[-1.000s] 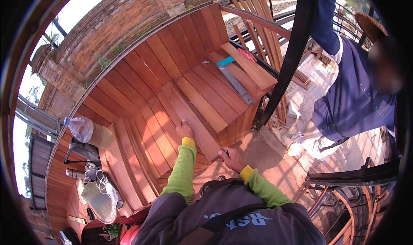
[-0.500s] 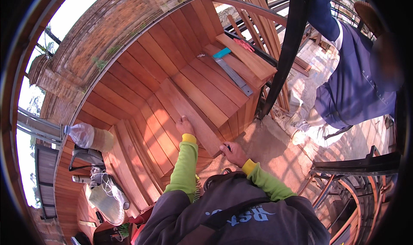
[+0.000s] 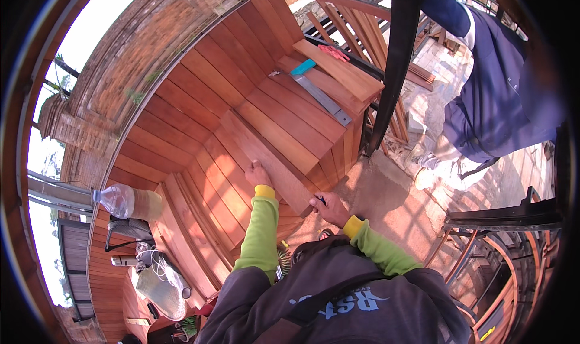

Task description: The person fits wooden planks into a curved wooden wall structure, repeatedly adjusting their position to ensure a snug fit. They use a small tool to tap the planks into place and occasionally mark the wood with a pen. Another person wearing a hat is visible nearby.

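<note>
A loose reddish-brown wooden board (image 3: 266, 156) lies slanting across the plank seat, its near end reaching the seat's front edge. Against its left edge my left hand (image 3: 258, 174) is closed, thumb and fingers gripping the board. At the near end my right hand (image 3: 331, 208) is closed around a small dark thing, perhaps a pencil or marker, of which only a short tip shows. That hand touches the board's corner. Farther back, a try square (image 3: 320, 96) with a turquoise handle and metal blade rests on the planks.
Red clamp-like tools (image 3: 333, 53) sit on a loose plank at the far right. Stacked boards (image 3: 187, 229), a water bottle (image 3: 128, 202) and a straw hat (image 3: 162, 292) are at left. A black metal post (image 3: 396, 66) stands before a person in dark blue (image 3: 492, 96).
The view has shifted slightly. Both hands stay at the board, the right one still at its near end. The person at right leans a little differently.
</note>
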